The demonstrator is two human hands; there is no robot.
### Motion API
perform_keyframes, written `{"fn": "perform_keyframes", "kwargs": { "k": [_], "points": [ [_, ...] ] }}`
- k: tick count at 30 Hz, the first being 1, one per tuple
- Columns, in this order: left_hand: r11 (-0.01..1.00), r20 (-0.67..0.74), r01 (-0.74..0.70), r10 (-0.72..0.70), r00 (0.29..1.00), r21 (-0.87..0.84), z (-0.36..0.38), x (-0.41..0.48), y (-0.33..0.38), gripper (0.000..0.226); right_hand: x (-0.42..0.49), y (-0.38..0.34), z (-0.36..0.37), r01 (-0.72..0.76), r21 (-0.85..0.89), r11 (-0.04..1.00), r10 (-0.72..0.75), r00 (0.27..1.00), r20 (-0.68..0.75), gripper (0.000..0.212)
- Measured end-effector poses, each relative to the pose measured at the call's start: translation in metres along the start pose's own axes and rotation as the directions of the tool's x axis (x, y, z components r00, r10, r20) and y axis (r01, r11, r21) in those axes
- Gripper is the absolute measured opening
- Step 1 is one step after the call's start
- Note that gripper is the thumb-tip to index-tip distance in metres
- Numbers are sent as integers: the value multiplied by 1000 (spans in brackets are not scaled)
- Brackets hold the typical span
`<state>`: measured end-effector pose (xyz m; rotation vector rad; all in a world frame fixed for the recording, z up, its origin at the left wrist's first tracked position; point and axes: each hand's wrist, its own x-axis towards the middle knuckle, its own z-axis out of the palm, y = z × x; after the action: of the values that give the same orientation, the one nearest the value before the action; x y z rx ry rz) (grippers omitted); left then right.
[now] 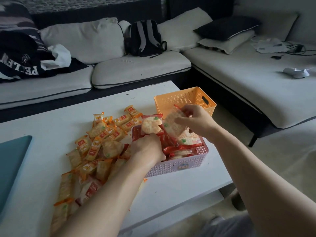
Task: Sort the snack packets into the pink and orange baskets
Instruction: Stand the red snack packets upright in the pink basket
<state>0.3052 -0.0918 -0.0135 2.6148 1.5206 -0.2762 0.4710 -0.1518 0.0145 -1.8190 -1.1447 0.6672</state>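
Observation:
The pink basket (181, 164) stands on the white table and holds several red-edged snack packets (177, 150). Behind it the orange basket (181, 97) looks empty. My left hand (147, 147) is at the pink basket's left rim and grips a red packet (151, 124) that stands upright. My right hand (196, 121) pinches another red packet (173, 124) above the pink basket, tilted. A heap of orange-edged packets (95, 147) lies on the table left of the pink basket.
The white table (179, 187) ends just right of the baskets. A teal mat (12, 161) lies at its left edge. A sofa with cushions, a backpack (145, 38) and clothing runs behind and to the right.

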Motion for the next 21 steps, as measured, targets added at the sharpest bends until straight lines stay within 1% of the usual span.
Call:
{"fn": "perform_keyframes", "kwargs": {
  "k": [2,3,4,5,6,8,12,13,14,15,16,17,18,19,20,21],
  "points": [
    [999,-86,-36,36,996,-7,-3,-1,-10,62,-1,0,-2,4,2,1000,-4,1000,-14,15],
    [996,-148,-66,57,987,-58,-2,-2,-17,58,-1,1,-2,-1,5,1000,1,1000,-26,16],
    [985,-210,-111,82,974,-130,-1,-2,-23,48,-1,1,-3,-7,7,1000,7,999,-37,17],
    [970,-243,-155,107,964,-187,3,-2,-28,35,-1,2,-3,-12,10,1000,13,999,-44,17],
    [956,-257,-190,130,958,-223,6,-2,-32,23,-1,2,-3,-17,12,1000,18,999,-48,17],
    [950,-238,-205,148,960,-235,15,-2,-32,12,-2,1,-1,-26,13,1000,27,999,-45,19],
    [966,-209,-176,135,969,-189,26,3,-24,10,-5,-3,5,-19,-3,1000,19,1000,-24,18],
    [965,-215,-169,125,969,-199,25,4,-24,9,-6,-4,6,-13,-2,1000,13,1000,-16,17],
    [948,-235,-166,103,967,-270,21,5,-26,7,-7,-6,6,-5,6,1000,5,1000,-8,16],
    [899,-254,-168,67,965,-404,16,5,-29,7,-8,-7,5,-1,30,1000,1,1000,-1,15],
    [798,-271,-178,18,962,-576,10,5,-32,10,-8,-8,4,-5,74,997,5,1000,2,15],
    [653,-260,-185,-19,965,-734,4,4,-34,15,-8,-10,2,-10,125,992,10,1000,3,16],
    [510,-224,-184,-18,974,-840,-2,2,-34,22,-9,-11,1,-13,168,986,11,1000,10,16],
    [441,-209,-193,13,978,-877,-4,0,-33,27,-10,-13,2,-14,188,982,10,1000,24,15],
    [434,-216,-210,35,976,-876,-4,-1,-31,30,-10,-14,2,-14,171,985,8,999,35,14],
    [443,-235,-221,23,972,-869,-1,-1,-30,32,-9,-15,4,-16,122,992,11,999,42,13]
  ]
}}
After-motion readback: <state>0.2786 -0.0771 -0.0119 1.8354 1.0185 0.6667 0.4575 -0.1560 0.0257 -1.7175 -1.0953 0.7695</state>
